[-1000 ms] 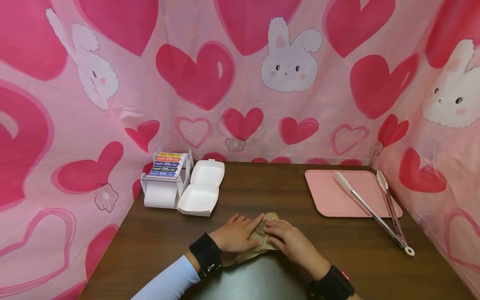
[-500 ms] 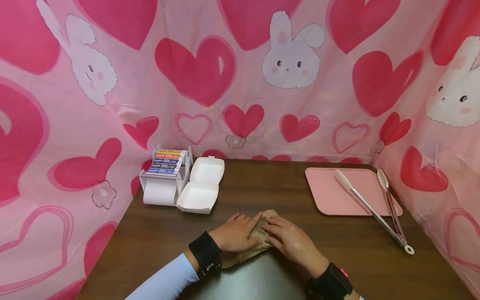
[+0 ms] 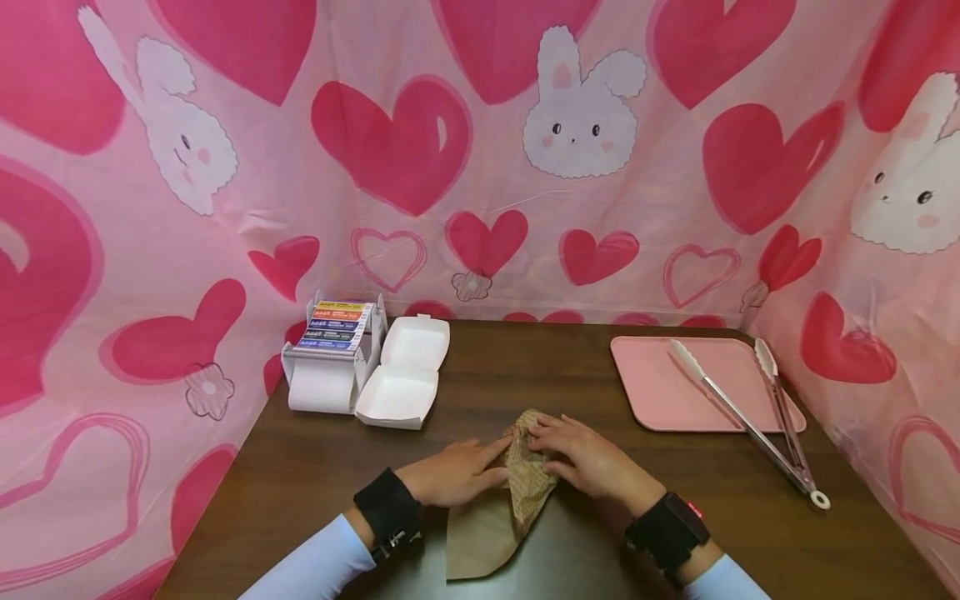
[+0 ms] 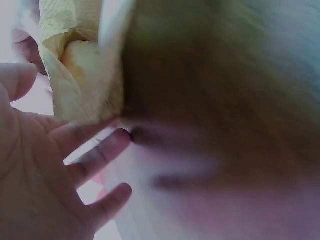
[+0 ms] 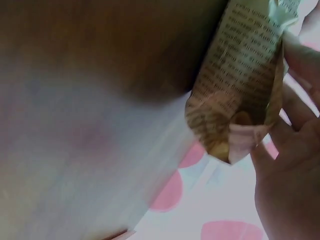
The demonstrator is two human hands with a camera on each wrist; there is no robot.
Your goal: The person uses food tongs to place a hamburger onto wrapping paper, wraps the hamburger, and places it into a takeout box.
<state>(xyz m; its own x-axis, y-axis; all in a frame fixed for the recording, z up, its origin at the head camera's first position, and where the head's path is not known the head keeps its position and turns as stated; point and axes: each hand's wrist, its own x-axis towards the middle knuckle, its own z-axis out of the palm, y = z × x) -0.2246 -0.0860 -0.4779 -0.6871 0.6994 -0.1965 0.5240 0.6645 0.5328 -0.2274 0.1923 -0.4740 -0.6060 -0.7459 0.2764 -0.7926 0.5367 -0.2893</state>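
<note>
Between the hands, printed brown wrapping paper (image 3: 534, 483) stands folded up, with a plain flap (image 3: 480, 533) spread toward the person. Through its opening in the left wrist view shows a pale, rounded, yellowish thing (image 4: 84, 60), mostly covered. My left hand (image 3: 453, 473) lies at the paper's left, fingers extended and spread, the index fingertip touching the folded edge. On the other side my right hand (image 3: 592, 458) holds the paper's right edge, fingertips over the top and thumb lower down. Newsprint lettering shows on the paper in the right wrist view.
Back left on the dark wooden table (image 3: 525, 367) stand a white dispenser (image 3: 333, 342) with coloured labels and an opened white clamshell box (image 3: 397, 396). At right, metal tongs (image 3: 738, 417) lie across a pink tray (image 3: 652, 379). A pink heart-print curtain (image 3: 487, 183) encloses the table.
My left hand has drawn slightly left and down. The paper's near flap has opened out toward the person, and the folded part stands farther up and more upright. My right hand stays at its edge.
</note>
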